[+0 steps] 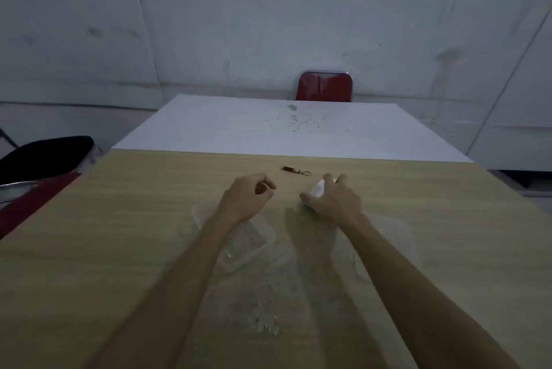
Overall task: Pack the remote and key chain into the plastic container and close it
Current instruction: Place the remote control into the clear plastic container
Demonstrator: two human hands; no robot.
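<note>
Gripping the white remote, right hand; left hand loosely curled, empty.

Right hand around white remote, key chain beyond.

Our right hand hides most of the white remote; our left forearm crosses the clear container.

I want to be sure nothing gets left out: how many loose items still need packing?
2: the key chain lies on the wooden table beyond both hands; the white remote sits under the right hand.
</note>
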